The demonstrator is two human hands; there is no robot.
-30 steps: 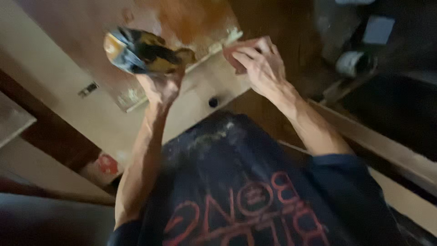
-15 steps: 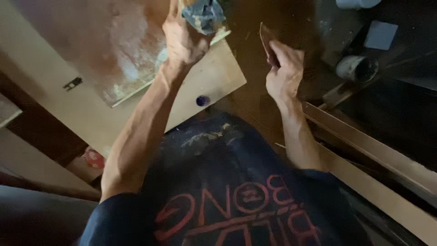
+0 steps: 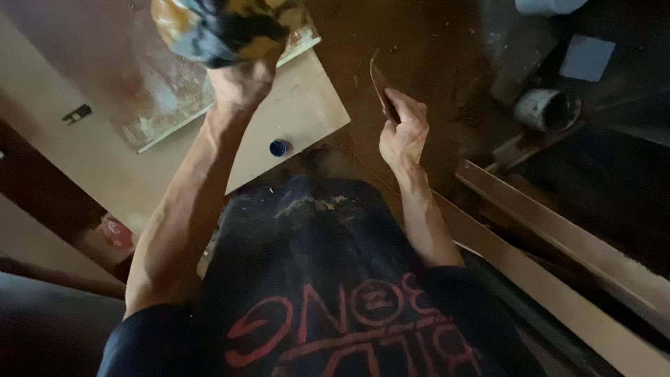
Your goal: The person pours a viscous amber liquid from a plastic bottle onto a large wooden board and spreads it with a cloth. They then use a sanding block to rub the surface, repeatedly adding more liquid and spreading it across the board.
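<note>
Your left hand (image 3: 241, 82) is clenched around a bunched yellow-and-dark rag (image 3: 223, 24), held over the stained board (image 3: 105, 77) at the far left. Your right hand (image 3: 401, 132) pinches a thin brown sheet (image 3: 380, 87), likely sandpaper, above the dark floor (image 3: 447, 56). It looks like the wiping step; next, bring the rag down flat on the board. A small blue cap (image 3: 278, 147) sits on the pale panel (image 3: 307, 112).
</note>
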